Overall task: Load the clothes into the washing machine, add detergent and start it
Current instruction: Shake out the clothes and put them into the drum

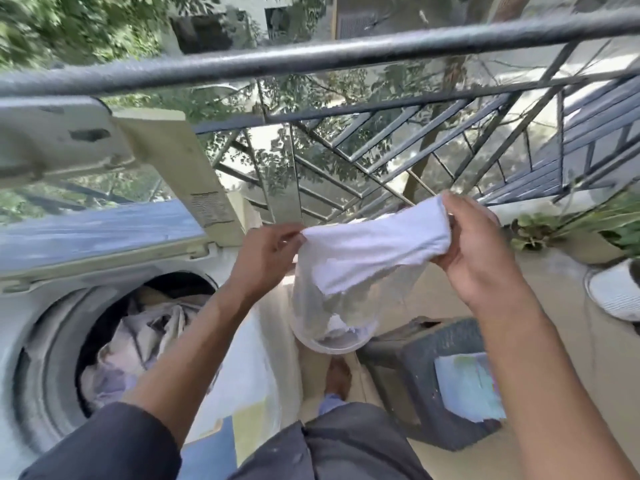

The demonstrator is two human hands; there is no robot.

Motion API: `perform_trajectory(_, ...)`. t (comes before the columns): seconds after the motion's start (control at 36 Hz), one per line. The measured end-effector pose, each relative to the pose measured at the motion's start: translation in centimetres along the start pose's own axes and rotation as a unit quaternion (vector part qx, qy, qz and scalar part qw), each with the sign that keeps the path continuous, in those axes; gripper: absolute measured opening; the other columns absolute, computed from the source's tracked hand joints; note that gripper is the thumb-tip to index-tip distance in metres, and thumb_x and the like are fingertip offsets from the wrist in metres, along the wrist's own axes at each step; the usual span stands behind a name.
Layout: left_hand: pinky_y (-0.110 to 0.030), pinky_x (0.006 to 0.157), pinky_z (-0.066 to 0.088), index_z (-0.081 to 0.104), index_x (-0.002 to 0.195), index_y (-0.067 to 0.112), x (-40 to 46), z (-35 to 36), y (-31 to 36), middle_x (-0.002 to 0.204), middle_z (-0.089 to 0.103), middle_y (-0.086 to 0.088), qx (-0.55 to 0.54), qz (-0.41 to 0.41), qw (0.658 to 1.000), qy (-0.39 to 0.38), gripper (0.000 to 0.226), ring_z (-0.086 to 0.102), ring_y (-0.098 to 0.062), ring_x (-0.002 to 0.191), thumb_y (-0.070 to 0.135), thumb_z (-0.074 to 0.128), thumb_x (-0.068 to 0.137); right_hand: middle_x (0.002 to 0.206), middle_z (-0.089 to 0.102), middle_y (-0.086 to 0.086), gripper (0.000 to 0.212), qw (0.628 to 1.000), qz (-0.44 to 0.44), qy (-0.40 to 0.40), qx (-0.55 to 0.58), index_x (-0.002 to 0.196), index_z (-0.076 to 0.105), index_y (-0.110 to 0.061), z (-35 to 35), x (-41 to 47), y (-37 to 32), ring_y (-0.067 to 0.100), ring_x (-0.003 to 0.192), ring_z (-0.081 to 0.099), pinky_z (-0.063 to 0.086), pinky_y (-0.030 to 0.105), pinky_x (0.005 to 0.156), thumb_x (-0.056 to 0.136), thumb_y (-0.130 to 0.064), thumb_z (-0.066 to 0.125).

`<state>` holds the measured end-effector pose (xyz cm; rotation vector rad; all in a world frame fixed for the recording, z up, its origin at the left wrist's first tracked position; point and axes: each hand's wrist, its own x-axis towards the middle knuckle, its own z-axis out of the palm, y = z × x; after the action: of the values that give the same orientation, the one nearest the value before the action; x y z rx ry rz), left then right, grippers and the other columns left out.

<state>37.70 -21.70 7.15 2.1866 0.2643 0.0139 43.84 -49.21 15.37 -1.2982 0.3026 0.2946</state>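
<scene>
Your left hand (268, 249) pinches one end of a white cloth (377, 249) and your right hand (474, 258) grips the other end, fingers curled round the fabric, so that it hangs stretched between them. Part of the cloth sags into, or lies over, a clear tub (332, 306) that hangs below your hands; which hand bears the tub cannot be told. The washer (45, 348) stands below and to the left of your left hand, its lid (62, 140) raised and its drum already holding a heap of clothes (138, 337). Below your right hand sits a dark basket (415, 368) with one pale item (467, 386) left in it. A railing (311, 60) runs beyond both hands.

Progress, as judged: loading is well advanced but not finished. The white cloth is not yet in the drum, and the item in the basket may also be waiting. No detergent is visible, unless the tub serves for it, which cannot be told. Still to do: finish loading, dose, shut the lid, start.
</scene>
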Motion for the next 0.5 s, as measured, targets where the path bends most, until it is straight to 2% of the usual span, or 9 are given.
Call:
perform_trajectory(0.06, -0.049, 0.081, 0.063, 0.077, 0.113, 0.032, 0.1, -1.3, 1.4, 0.099, 0.08, 0.011, -0.042, 0.013, 0.999, 0.003, 0.023, 0.076, -0.015, 0.092, 0.036, 0.061, 0.097, 0.08, 0.068, 0.001, 0.012, 0.992, -0.03, 0.055, -0.11, 0.09, 0.066, -0.02, -0.9, -0.2, 0.2, 0.017, 0.073, 0.063, 0.046, 0.027, 0.063, 0.1, -0.024, 0.062)
perform_trajectory(0.08, -0.05, 0.082, 0.064, 0.078, 0.113, 0.031, 0.0, -1.9, 2.3, 0.098, 0.08, 0.009, -0.064, 0.021, 0.998, 0.001, 0.023, 0.077, -0.017, 0.092, 0.036, 0.062, 0.098, 0.08, 0.069, 0.003, 0.009, 0.982, -0.043, 0.072, -0.168, 0.092, 0.065, -0.02, -1.4, -0.1, 0.6, 0.017, 0.07, 0.063, 0.047, 0.027, 0.06, 0.099, -0.025, 0.063)
perform_trajectory(0.14, -0.044, 0.077, 0.064, 0.08, 0.112, 0.024, -0.4, -2.9, 4.0, 0.092, 0.08, 0.009, -0.102, 0.046, 0.994, -0.001, 0.02, 0.076, -0.014, 0.083, 0.027, 0.063, 0.101, 0.087, 0.07, 0.012, 0.015, 0.953, -0.055, 0.092, -0.282, 0.102, 0.061, -0.021, -2.3, -0.2, 1.8, 0.024, 0.069, 0.065, 0.057, 0.037, 0.058, 0.094, -0.032, 0.066)
perform_trajectory(0.19, -0.038, 0.071, 0.061, 0.081, 0.109, 0.025, -1.0, -3.7, 5.8, 0.085, 0.079, 0.01, -0.14, 0.069, 0.988, -0.008, 0.019, 0.075, -0.014, 0.076, 0.02, 0.064, 0.103, 0.091, 0.07, 0.002, 0.033, 0.911, -0.053, 0.106, -0.394, 0.114, 0.052, -0.027, -2.8, -0.5, 2.9, 0.029, 0.082, 0.068, 0.06, 0.05, 0.075, 0.088, -0.042, 0.067)
perform_trajectory(0.22, -0.039, 0.072, 0.063, 0.081, 0.104, 0.032, -1.3, -4.1, 6.7, 0.084, 0.079, 0.009, -0.158, 0.076, 0.984, -0.013, 0.023, 0.076, -0.016, 0.077, 0.017, 0.064, 0.103, 0.098, 0.07, -0.001, 0.04, 0.888, -0.051, 0.101, -0.446, 0.121, 0.048, -0.03, -3.0, -0.9, 3.4, 0.029, 0.092, 0.067, 0.057, 0.047, 0.084, 0.088, -0.042, 0.067)
perform_trajectory(0.28, -0.046, 0.078, 0.066, 0.081, 0.097, 0.038, -2.0, -4.8, 8.3, 0.084, 0.08, 0.006, -0.202, 0.086, 0.975, -0.02, 0.033, 0.078, -0.023, 0.079, 0.01, 0.064, 0.103, 0.122, 0.065, 0.002, 0.054, 0.839, -0.029, 0.072, -0.539, 0.137, 0.039, -0.028, -3.1, -1.3, 4.8, 0.029, 0.11, 0.063, 0.049, 0.039, 0.091, 0.091, -0.035, 0.068)
perform_trajectory(0.33, -0.048, 0.08, 0.066, 0.079, 0.101, 0.027, -2.8, -5.7, 9.9, 0.087, 0.08, 0.0, -0.253, 0.104, 0.961, -0.032, 0.027, 0.079, -0.027, 0.082, 0.006, 0.062, 0.103, 0.138, 0.058, 0.008, 0.07, 0.79, -0.006, 0.027, -0.612, 0.146, 0.028, -0.031, -3.2, -1.6, 6.4, 0.031, 0.122, 0.059, 0.049, 0.041, 0.094, 0.09, -0.036, 0.07)
perform_trajectory(0.42, -0.042, 0.078, 0.065, 0.075, 0.108, 0.008, -4.0, -7.5, 11.9, 0.09, 0.079, -0.008, -0.333, 0.14, 0.93, -0.065, 0.016, 0.078, -0.025, 0.083, 0.005, 0.06, 0.103, 0.133, 0.058, 0.011, 0.087, 0.748, 0.072, -0.054, -0.657, 0.15, 0.021, -0.035, -2.2, -2.0, 8.8, 0.033, 0.116, 0.063, 0.054, 0.042, 0.089, 0.083, -0.044, 0.075)
perform_trajectory(0.5, -0.038, 0.075, 0.063, 0.074, 0.108, 0.009, -5.5, -9.5, 13.7, 0.092, 0.077, -0.009, -0.415, 0.172, 0.889, -0.083, 0.016, 0.075, -0.022, 0.081, 0.01, 0.06, 0.101, 0.128, 0.063, 0.005, 0.09, 0.712, 0.106, -0.136, -0.68, 0.151, 0.034, -0.026, -0.5, -2.6, 11.1, 0.028, 0.114, 0.064, 0.054, 0.038, 0.089, 0.077, -0.051, 0.078)
